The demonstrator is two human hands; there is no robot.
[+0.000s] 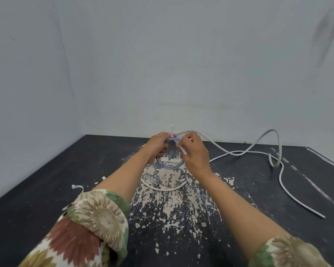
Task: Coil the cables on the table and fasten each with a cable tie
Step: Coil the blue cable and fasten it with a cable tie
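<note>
Left hand [158,146] gripped the coiled cable [169,164]; right hand [194,153] pinched the cable tie [172,131]; coil judged light and springy, best held at the tie crossing.

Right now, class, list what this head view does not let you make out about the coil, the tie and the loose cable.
- Coil: its left side, hidden behind the left hand; the number of loops is too fine to count.
- Tie: whether it is threaded, hidden between the left hand and the right hand.
- Loose cable: its plugs are too small to make out.
- Second tie: partly hidden by the sleeve.
</note>
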